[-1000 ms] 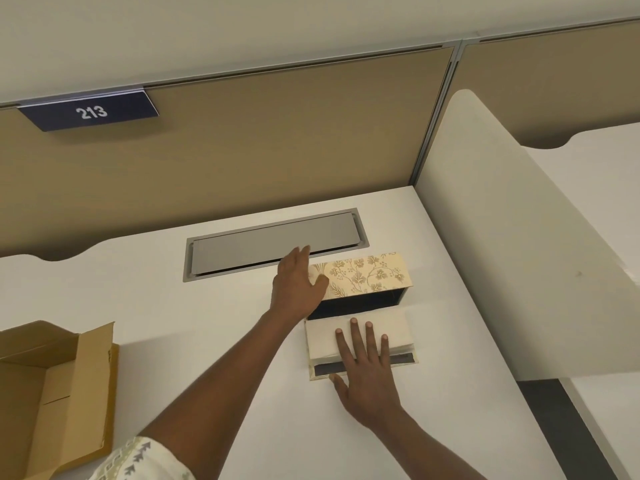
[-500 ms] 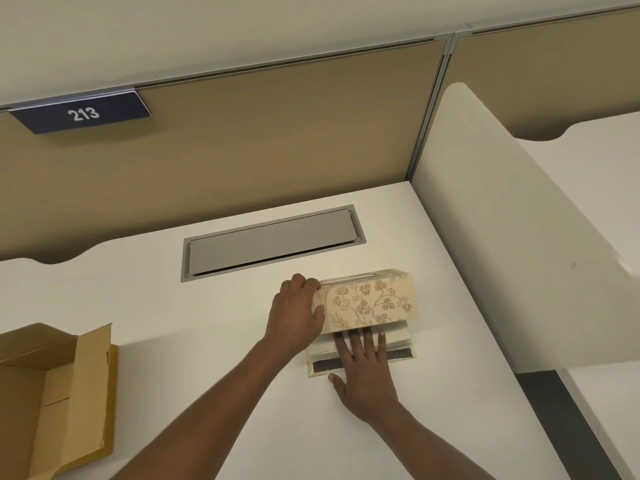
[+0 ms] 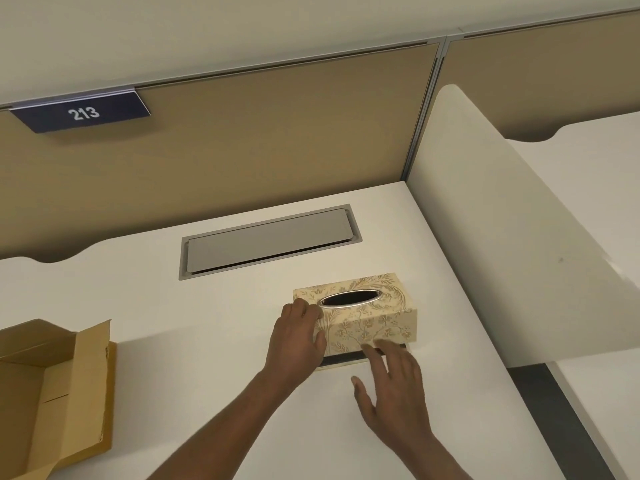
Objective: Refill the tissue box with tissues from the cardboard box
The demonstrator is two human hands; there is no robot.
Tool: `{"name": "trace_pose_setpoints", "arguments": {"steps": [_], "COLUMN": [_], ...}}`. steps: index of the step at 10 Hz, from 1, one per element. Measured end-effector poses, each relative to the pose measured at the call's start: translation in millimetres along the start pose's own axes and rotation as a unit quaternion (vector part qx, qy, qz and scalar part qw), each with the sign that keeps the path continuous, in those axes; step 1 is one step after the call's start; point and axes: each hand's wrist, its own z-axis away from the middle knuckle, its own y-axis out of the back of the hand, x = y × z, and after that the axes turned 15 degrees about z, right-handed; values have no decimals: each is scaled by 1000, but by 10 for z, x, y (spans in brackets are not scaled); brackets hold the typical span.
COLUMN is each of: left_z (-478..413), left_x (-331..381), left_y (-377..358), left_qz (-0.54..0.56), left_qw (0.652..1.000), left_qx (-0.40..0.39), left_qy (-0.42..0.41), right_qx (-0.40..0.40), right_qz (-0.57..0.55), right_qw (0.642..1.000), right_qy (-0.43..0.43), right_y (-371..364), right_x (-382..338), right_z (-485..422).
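A: Where is the tissue box (image 3: pixel 360 315) just now?

B: On the white desk (image 3: pixel 173 323), its left end under the left hand (image 3: pixel 298 341). That hand is closed on the box: fingers curled over the top corner, thumb on the near face. The cover sits almost down on its base, and a dark strip of that base (image 3: pixel 346 359) shows just beneath the near wall, between the two hands.

A: And the right hand (image 3: pixel 394 393)?

B: Open, holding nothing. Its fingers are spread, the tips close to the lower edge of the box; it is blurred, so I cannot tell if they touch.

A: So the step is seating the cover?

B: I judge so. To do it well, keep the left hand steady as a guide and press down evenly, so the near wall drops square over the base and does not catch on its lip. The right fingertips should stay clear of that closing gap.

A: How does the box look?

B: Cream, with a tan leaf-and-vine pattern, and a metal-rimmed oval slot (image 3: pixel 349 298) on top, beyond the left fingers. The slot is dark; no tissue pokes through.

A: The cardboard box (image 3: pixel 55 386)?

B: Well off to the left of the left hand, flaps open. I see no tissues in what shows of it.
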Motion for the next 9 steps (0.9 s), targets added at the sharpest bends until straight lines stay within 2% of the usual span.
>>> {"name": "trace_pose_setpoints", "arguments": {"steps": [1,4,7,9], "left_z": [115,343,371,594], "left_x": [-9,-24,-63,-165], "left_y": [-69,-267,-280,-197], "left_qz": [-8,-72,-124,-87], "left_qw": [1000,994,987,994], "left_qx": [-23,-84,-98,-71], "left_qy": [-4,6,-26,-6], "right_qx": [25,-72,-100,-103], "right_qz": [-18,31,84,53], "right_qw": [999,997,991,993], "right_qy": [-13,-14,10,21], "right_y": [37,-229,-349,-170], "right_x": [83,271,308,118], "right_z": [-158,-175,-123,-97]}}
